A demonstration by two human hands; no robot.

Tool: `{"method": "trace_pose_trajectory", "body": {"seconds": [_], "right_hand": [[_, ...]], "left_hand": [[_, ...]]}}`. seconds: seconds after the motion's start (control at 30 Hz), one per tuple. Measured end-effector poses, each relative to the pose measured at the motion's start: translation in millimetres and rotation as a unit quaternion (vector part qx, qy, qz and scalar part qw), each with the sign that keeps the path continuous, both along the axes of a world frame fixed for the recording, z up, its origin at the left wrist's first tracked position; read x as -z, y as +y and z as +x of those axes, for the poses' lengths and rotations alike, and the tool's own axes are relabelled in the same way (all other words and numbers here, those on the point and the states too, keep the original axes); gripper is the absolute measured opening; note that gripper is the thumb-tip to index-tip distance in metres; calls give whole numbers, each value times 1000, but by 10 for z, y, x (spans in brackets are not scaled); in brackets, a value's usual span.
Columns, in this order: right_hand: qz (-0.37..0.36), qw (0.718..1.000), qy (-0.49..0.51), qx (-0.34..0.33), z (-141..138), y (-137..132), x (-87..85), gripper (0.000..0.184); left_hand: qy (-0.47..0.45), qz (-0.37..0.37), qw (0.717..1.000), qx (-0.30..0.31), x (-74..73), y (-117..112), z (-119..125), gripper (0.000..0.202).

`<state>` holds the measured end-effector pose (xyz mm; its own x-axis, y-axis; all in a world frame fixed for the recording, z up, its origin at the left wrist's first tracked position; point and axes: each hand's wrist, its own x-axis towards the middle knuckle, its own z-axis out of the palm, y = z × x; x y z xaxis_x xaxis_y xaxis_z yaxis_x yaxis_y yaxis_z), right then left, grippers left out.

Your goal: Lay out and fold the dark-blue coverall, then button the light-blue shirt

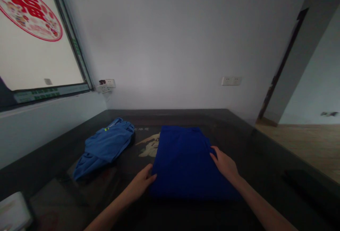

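A folded dark blue garment (183, 160) lies flat on the dark table (265, 160) in front of me. My left hand (142, 181) rests at its left edge, fingers together and stretched toward the cloth, touching its side. On the garment's right edge lies my right hand (224, 163), fingers extended flat on the fabric. Neither hand grips anything.
A crumpled lighter blue garment (106, 147) sits to the left on the table. A pale printed picture (150, 146) shows on the tabletop between the two garments. A white object (12, 211) is at the near left corner. Wall sockets (231, 80) and a window (32, 39) are behind.
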<state>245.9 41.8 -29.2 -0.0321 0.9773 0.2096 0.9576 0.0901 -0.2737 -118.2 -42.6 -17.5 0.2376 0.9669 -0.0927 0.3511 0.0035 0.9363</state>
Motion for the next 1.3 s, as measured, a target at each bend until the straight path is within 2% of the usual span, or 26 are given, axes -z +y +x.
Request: {"method": "trace_pose_trajectory", "body": {"seconds": [0.1,0.17,0.33,0.53,0.73,0.83,0.97,1.1,1.3], "right_hand": [[2,1000,-4,-3,-3,-7,-6,44],[3,1000,-3,-3,2,-1,0,44],[-8,1000,-6,1,1,1,-15,41],[-12,1000,-7,5,-20,-32,-72,39],[-20,1000,-10,5,-4,1,-33,39],[-18,1000,-13,3,-8,6,-30,39],[-32,999,-15,-4,-12,-15,-87,41],[-65,997,-39,-33,11,-93,-171,43],[-115,991,-16,-67,121,-337,-186,47]], "left_hand": [[-25,22,999,3,56,13,-3,40],[-29,24,999,-16,67,21,6,38],[-76,31,996,-40,-4,15,62,39],[-165,-57,985,-4,-98,-29,104,42],[-106,-94,989,-35,-68,6,119,59],[-96,-78,990,-65,-80,17,133,63],[-107,-70,990,-57,-113,-13,140,69],[-128,-143,981,-39,-154,-143,148,80],[-199,-234,951,-33,-169,-556,125,87]]}}
